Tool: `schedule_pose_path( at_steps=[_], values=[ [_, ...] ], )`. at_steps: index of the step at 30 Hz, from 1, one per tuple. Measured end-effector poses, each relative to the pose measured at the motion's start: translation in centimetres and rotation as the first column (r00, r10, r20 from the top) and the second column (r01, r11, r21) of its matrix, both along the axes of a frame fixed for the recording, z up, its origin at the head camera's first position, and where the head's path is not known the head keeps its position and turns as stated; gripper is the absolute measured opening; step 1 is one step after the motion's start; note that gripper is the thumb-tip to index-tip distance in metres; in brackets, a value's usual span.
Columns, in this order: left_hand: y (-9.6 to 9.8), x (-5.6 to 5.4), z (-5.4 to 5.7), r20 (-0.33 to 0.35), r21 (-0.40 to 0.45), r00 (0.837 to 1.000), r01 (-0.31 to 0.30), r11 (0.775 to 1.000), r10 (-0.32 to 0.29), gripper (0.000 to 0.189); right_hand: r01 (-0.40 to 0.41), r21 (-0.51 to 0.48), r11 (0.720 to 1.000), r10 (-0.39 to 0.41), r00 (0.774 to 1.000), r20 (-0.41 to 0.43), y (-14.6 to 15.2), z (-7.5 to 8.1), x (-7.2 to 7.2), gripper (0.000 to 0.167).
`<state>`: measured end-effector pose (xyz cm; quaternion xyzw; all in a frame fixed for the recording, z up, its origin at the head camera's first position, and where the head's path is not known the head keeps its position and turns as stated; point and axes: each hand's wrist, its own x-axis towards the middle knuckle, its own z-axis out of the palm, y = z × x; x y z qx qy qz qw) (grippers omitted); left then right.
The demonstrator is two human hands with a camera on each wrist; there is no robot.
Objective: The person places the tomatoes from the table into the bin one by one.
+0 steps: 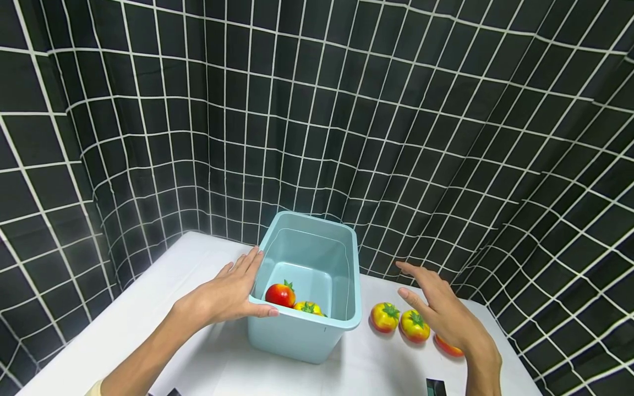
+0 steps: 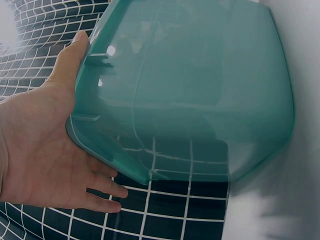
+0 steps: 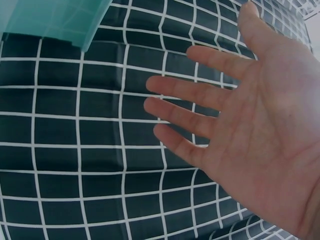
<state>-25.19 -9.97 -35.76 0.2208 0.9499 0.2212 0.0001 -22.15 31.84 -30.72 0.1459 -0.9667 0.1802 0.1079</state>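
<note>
A light-blue plastic bin [image 1: 309, 335] stands on the white table. Inside it lie a red tomato-like fruit [image 1: 280, 295] with a green stem and a yellow fruit [image 1: 308, 307], partly hidden by the near wall. My left hand [image 1: 225, 294] rests against the bin's left rim, fingers extended along the side and thumb at the near corner. In the left wrist view, the palm of that hand [image 2: 55, 145] touches the rim. To the bin's right, my right hand [image 1: 443, 305] hovers with fingers spread, holding nothing; the right wrist view shows its bare palm [image 3: 265, 115].
Right of the bin sit two yellow-red fruits with green caps, one nearer the bin [image 1: 384, 317] and another [image 1: 415, 326] beside it. A red-orange fruit [image 1: 449, 346] is half hidden by my right hand. Black cloth with white grid lines [image 1: 317, 110] hangs behind the table [image 1: 208, 368].
</note>
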Motion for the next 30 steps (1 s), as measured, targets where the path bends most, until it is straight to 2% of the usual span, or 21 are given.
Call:
schedule_pose_path(
  at_steps=[30],
  values=[
    [0.02,0.10,-0.01,-0.010,0.004,1.000,0.003,1.000,-0.003,0.129,0.010,0.021,1.000,-0.011,1.000,0.005,0.39,0.07,0.11,0.065]
  ],
)
